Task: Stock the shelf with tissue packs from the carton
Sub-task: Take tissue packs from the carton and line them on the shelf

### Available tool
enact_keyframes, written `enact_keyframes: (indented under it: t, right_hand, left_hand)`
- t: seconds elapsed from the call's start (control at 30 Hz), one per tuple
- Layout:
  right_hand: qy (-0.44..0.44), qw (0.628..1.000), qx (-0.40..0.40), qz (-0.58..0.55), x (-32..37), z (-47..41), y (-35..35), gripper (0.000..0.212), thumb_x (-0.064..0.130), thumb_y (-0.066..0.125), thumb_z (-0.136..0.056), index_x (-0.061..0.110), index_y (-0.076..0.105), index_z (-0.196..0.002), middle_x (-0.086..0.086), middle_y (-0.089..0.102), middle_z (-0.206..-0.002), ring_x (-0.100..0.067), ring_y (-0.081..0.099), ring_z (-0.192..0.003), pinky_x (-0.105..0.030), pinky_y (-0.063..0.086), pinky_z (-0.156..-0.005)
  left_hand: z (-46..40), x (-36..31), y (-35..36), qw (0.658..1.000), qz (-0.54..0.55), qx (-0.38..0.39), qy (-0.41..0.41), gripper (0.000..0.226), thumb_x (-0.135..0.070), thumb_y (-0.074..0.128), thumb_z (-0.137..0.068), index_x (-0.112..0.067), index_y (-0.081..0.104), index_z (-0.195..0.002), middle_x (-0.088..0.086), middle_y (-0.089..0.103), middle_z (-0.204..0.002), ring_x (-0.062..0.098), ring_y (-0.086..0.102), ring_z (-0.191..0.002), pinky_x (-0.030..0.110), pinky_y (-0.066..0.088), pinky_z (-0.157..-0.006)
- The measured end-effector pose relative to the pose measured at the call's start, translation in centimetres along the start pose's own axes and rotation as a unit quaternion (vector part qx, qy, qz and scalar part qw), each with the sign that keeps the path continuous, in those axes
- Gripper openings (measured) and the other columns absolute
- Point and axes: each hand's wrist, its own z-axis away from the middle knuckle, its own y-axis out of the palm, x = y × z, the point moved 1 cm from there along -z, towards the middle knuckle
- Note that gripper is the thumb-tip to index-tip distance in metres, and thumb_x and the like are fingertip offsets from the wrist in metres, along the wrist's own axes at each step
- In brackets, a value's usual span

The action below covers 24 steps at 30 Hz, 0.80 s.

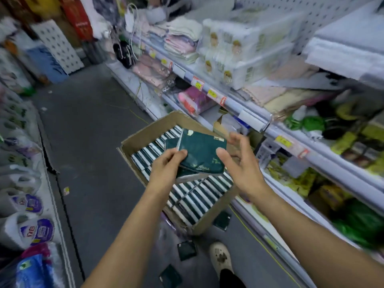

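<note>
The left hand (168,163) has its grip pinched on a small stack of dark green tissue packs (199,154), thumb on top and fingers under, held just above the carton (143,132). The right hand (239,163) sits at three o'clock of the stack with fingers spread apart and its thumb near the top pack's edge; whether it touches the pack cannot be told. The carton stands on the floor (93,142) against the foot of the shelf (255,119), and it looks nearly full: rows of packs (193,196) stand on edge across most of its inside, so the stocking seems to be at an early stage, with most of the load left to move. No green packs can be made out on the shelving in view, though much of it is blurred. A few loose packs (187,250) lie on the floor at six o'clock of the carton, beside a pale shoe (220,256); they would likely need picking up too. The place is a narrow shop aisle with a grey floor. At one to three o'clock the shelf tiers carry folded towels (180,42), wrapped white multipacks (234,57) and green bagged goods (311,121), with yellow price tags (214,93) on the rails. At nine o'clock stand white jugs with purple labels (31,231).
</note>
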Motion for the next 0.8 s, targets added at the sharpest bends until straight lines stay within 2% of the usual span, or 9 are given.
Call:
enact_keyframes:
  t: [0.07, 0.13, 0.27, 0.37, 0.43, 0.57, 0.63, 0.7, 0.8]
  right_hand:
    - [0.049, 0.998, -0.009, -0.027, 1.4, 1.3, -2.4, 0.048, 0.042, 0.062, -0.091, 0.026, 0.045, -0.133, 0.014, 0.051, -0.124, 0.001, 0.054, -0.11, -0.014, 0.045, -0.085]
    - [0.08, 0.997, -0.007, -0.011, 2.8, 2.5, -5.0, 0.045, 0.043, 0.069, -0.086, 0.023, 0.056, -0.125, 0.007, 0.059, -0.123, -0.009, 0.056, -0.115, -0.027, 0.048, -0.092]
    - [0.11, 0.994, 0.006, 0.003, 5.9, 6.3, -10.2, 0.025, 0.038, 0.077, -0.081, 0.02, 0.068, -0.096, 0.002, 0.072, -0.095, -0.009, 0.068, -0.086, -0.025, 0.053, -0.071]
    - [0.135, 0.99, -0.032, -0.015, 7.4, 9.4, -14.7, 0.028, 0.035, 0.077, -0.081, 0.01, 0.07, -0.092, -0.002, 0.074, -0.082, -0.014, 0.069, -0.07, -0.028, 0.052, -0.063]
    - [0.144, 0.984, -0.09, -0.052, 7.7, 11.5, -17.8, 0.028, 0.031, 0.075, -0.083, 0.007, 0.068, -0.096, -0.005, 0.073, -0.085, -0.015, 0.068, -0.069, -0.027, 0.052, -0.062]
    - [0.132, 0.949, -0.229, -0.172, 7.7, 16.5, -24.5, 0.035, 0.029, 0.073, -0.08, 0.008, 0.06, -0.105, -0.009, 0.069, -0.1, -0.017, 0.066, -0.078, -0.031, 0.053, -0.065]
    - [0.116, 0.936, -0.263, -0.203, 7.7, 19.3, -27.9, 0.048, 0.032, 0.073, -0.069, 0.009, 0.057, -0.109, -0.015, 0.066, -0.109, -0.023, 0.066, -0.084, -0.037, 0.053, -0.061]
    - [0.1, 0.927, -0.279, -0.228, 7.8, 22.2, -31.4, 0.049, 0.021, 0.078, -0.072, 0.007, 0.053, -0.111, -0.019, 0.064, -0.114, -0.03, 0.068, -0.087, -0.039, 0.055, -0.057]
    - [0.077, 0.923, -0.291, -0.239, 8.0, 27.0, -36.7, 0.04, 0.006, 0.072, -0.084, 0.01, 0.049, -0.117, -0.016, 0.065, -0.115, -0.032, 0.071, -0.087, -0.041, 0.06, -0.057]
  left_hand:
    - [2.4, -1.4, 1.0, 0.998, -0.04, 0.035, 0.027, 0.021, -0.026, 0.062, -0.094, -0.024, 0.07, -0.074, -0.001, 0.072, -0.083, 0.015, 0.066, -0.08, 0.028, 0.046, -0.075]
    - [4.5, -2.9, 2.6, 0.992, -0.085, 0.081, 0.049, 0.024, -0.025, 0.062, -0.094, -0.023, 0.069, -0.071, 0.002, 0.071, -0.082, 0.019, 0.065, -0.082, 0.033, 0.045, -0.078]
    - [8.4, -6.0, 7.2, 0.968, -0.143, 0.184, 0.096, 0.016, -0.023, 0.062, -0.094, -0.013, 0.072, -0.088, 0.01, 0.073, -0.091, 0.019, 0.067, -0.083, 0.035, 0.049, -0.079]
    - [11.1, -7.8, 11.1, 0.957, -0.14, 0.216, 0.134, 0.017, -0.029, 0.064, -0.095, -0.015, 0.073, -0.094, 0.004, 0.075, -0.094, 0.017, 0.07, -0.088, 0.029, 0.054, -0.078]
    - [12.7, -8.5, 13.8, 0.955, -0.131, 0.224, 0.144, 0.023, -0.04, 0.061, -0.095, -0.022, 0.074, -0.093, -0.004, 0.075, -0.095, 0.013, 0.07, -0.091, 0.022, 0.053, -0.078]
    - [16.3, -9.4, 19.8, 0.952, -0.149, 0.235, 0.127, 0.051, -0.072, 0.048, -0.085, -0.031, 0.076, -0.075, -0.002, 0.076, -0.09, 0.02, 0.071, -0.09, 0.042, 0.054, -0.091]
    - [18.9, -9.8, 23.1, 0.938, -0.144, 0.283, 0.137, 0.056, -0.082, 0.047, -0.076, -0.034, 0.076, -0.079, -0.008, 0.076, -0.094, 0.014, 0.07, -0.094, 0.036, 0.053, -0.093]
    - [22.3, -10.3, 26.4, 0.911, -0.147, 0.34, 0.18, 0.044, -0.07, 0.049, -0.082, -0.034, 0.073, -0.086, -0.016, 0.075, -0.093, 0.002, 0.068, -0.091, 0.021, 0.051, -0.082]
    - [26.9, -11.2, 31.3, 0.906, -0.127, 0.33, 0.232, 0.023, -0.053, 0.063, -0.086, -0.031, 0.071, -0.088, -0.014, 0.072, -0.091, 0.001, 0.067, -0.088, 0.017, 0.047, -0.069]
